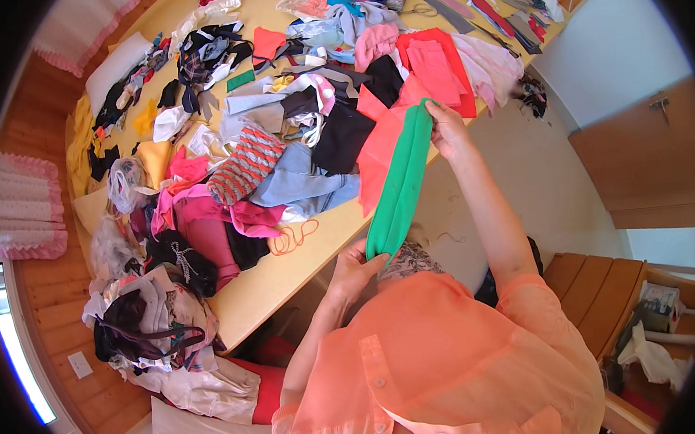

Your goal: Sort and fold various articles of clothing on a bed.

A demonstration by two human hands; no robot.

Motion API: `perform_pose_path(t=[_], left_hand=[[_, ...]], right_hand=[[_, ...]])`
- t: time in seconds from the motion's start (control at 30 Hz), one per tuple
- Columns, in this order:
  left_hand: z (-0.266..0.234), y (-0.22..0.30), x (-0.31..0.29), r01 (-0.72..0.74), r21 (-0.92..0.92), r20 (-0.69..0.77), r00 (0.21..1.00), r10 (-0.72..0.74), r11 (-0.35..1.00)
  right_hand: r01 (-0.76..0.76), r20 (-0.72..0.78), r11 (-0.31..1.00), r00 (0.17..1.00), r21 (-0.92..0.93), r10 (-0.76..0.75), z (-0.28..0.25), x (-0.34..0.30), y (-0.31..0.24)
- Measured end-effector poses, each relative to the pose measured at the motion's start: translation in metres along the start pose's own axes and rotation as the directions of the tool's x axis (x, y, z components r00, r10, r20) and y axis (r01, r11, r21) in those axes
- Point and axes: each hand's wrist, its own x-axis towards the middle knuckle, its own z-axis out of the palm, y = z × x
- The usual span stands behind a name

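Note:
A long strip of green cloth (401, 183) is stretched between my two hands, slanting up to the right past the table's front edge. My left hand (354, 270) pinches its lower end, thumb on top. The upper end is gripped by my right hand (447, 129), fingers closed on its corner. Behind the strip, coral-red fabric (376, 141) lies on the table, partly covered by it. Close by are a black cloth piece (343, 141), light blue denim (302, 178) and an orange-and-grey striped knitted piece (246, 163).
The pale wooden table (276, 280) is heaped with several fabric scraps. A loose red cord (294, 239) lies near its front edge. Bags and cloth pile up at the left corner (152, 321). Scissors (423, 10) rest at the back. A wooden bench (591, 291) stands at right.

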Motion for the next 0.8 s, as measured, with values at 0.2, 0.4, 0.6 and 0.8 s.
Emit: perform_pose_path(t=[0.2, 0.4, 0.6, 0.8], left_hand=[[-0.017, 0.000, -0.021, -0.027, 0.074, -0.045, 0.999, 0.031, 0.997], [-0.025, 0.007, -0.040, -0.017, 0.084, -0.106, 0.994, 0.026, 0.996], [-0.039, 0.000, -0.047, -0.052, 0.073, -0.100, 0.993, 0.059, 0.996], [-0.046, -0.002, -0.049, -0.046, -0.037, -0.137, 0.990, 0.041, 0.998]], right_hand=[[0.050, 0.006, 0.998, 0.999, 0.027, -0.051, 0.012, -0.009, 0.013], [0.092, -0.057, 0.995, 0.994, 0.040, -0.090, 0.029, -0.023, 0.020], [0.111, -0.048, 0.992, 0.993, 0.058, -0.109, 0.037, -0.029, 0.021], [0.124, -0.079, 0.990, 0.990, 0.063, -0.119, 0.045, -0.036, 0.021]])
